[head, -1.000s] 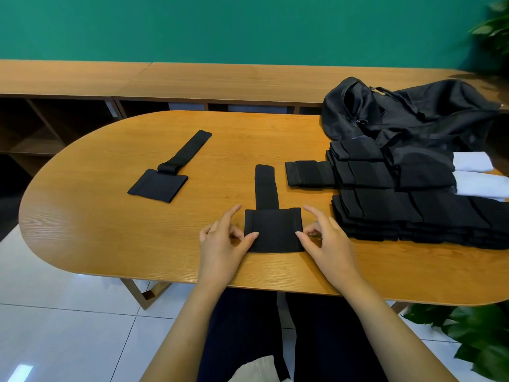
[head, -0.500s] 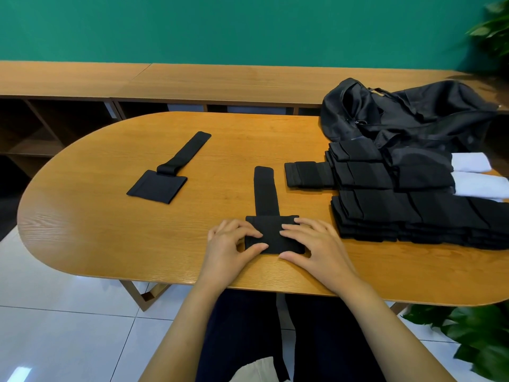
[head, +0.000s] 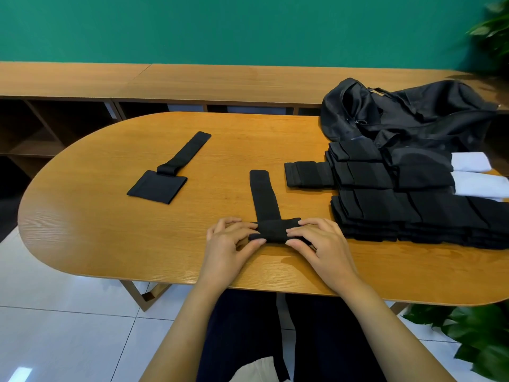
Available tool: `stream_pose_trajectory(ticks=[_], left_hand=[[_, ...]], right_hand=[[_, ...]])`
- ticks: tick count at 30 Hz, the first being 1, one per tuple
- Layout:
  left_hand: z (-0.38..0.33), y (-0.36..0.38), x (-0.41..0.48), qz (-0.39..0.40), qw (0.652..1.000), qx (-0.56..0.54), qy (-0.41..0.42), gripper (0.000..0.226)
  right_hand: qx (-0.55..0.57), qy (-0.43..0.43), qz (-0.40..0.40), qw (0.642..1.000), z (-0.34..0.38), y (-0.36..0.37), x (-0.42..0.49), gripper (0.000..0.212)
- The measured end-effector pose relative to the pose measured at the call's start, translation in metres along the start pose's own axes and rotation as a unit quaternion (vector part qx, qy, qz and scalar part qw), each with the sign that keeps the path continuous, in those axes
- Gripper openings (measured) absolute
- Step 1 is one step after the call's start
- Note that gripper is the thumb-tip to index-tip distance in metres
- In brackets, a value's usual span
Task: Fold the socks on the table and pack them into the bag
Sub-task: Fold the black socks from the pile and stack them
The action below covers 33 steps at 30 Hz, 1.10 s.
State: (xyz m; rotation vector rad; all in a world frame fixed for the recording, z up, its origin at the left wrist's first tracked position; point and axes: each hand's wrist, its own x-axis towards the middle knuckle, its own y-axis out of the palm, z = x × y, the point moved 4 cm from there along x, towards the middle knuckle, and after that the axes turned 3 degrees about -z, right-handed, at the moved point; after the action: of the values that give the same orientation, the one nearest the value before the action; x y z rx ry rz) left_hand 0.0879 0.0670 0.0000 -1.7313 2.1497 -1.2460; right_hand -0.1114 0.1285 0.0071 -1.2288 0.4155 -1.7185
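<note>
step: folding. The near part of the black sock is rolled into a tight tube lying crosswise. Its long strip runs flat away from the person, not yet wrapped in.
sock location: on the table, centre, close to the near edge, between both hands.
left hand: fingers curled over the roll's left end, thumb against its near side, gripping it. Wrist low.
right hand: mirrors the left. Fingers curled over the right end, thumb under the near side, holding the roll.
next move: probably roll on up the strip. Needs even pressure at both ends or the tube likely springs loose.
progress: early, by the look. Second sock lies flat to the left. Stack of black socks at right, bag slumped behind it.
</note>
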Motion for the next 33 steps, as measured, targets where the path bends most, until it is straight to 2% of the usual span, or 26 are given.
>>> stream_pose_trajectory(ticks=[4,9,11,14,17,20,21,24,27,30,33], left_hand=[[0.0036,-0.0017,-0.0007,-0.007,0.999,-0.016,-0.043,0.033],[0.0015,-0.0031,-0.0021,0.005,0.994,-0.034,-0.104,0.026],[0.0004,-0.0041,-0.0021,0.005,0.994,-0.043,-0.102,0.028],[-0.0032,-0.0072,-0.0004,0.000,0.997,-0.041,-0.067,0.045],[-0.0028,-0.0072,0.0003,-0.002,0.999,-0.023,-0.036,0.052],[0.0011,-0.0052,-0.0006,-0.005,0.999,-0.026,-0.034,0.022],[0.0024,-0.0051,-0.0010,-0.011,0.999,-0.025,-0.037,0.019],[0.0039,-0.0052,-0.0011,-0.033,0.998,-0.031,-0.047,0.023],[0.0030,-0.0055,-0.0014,-0.039,0.997,-0.044,-0.051,0.015],[0.0048,-0.0048,-0.0022,-0.050,0.995,-0.053,-0.062,0.025],[0.0044,-0.0055,-0.0023,-0.067,0.995,-0.055,-0.056,0.034]], right_hand=[[-0.021,0.000,0.017,1.000,0.0002,0.0006,0.0005,0.049],[-0.026,0.007,0.001,1.000,-0.0021,0.0003,0.0009,0.028],[-0.024,0.014,-0.008,1.000,-0.0020,-0.0012,-0.0002,0.020],[-0.018,0.040,-0.005,0.999,-0.0034,-0.0017,-0.0008,0.016],[-0.007,0.058,0.005,0.998,-0.0043,-0.0018,-0.0014,0.020],[0.013,0.074,0.012,0.997,-0.0038,-0.0036,-0.0017,0.035],[0.017,0.079,0.015,0.997,-0.0034,-0.0039,-0.0016,0.039],[0.011,0.082,0.021,0.996,-0.0035,-0.0038,-0.0005,0.033],[0.006,0.077,0.022,0.997,-0.0046,-0.0024,-0.0007,0.023],[-0.004,0.083,0.017,0.996,-0.0064,-0.0015,-0.0020,0.023],[-0.006,0.091,0.019,0.996,-0.0066,-0.0014,-0.0017,0.042]])
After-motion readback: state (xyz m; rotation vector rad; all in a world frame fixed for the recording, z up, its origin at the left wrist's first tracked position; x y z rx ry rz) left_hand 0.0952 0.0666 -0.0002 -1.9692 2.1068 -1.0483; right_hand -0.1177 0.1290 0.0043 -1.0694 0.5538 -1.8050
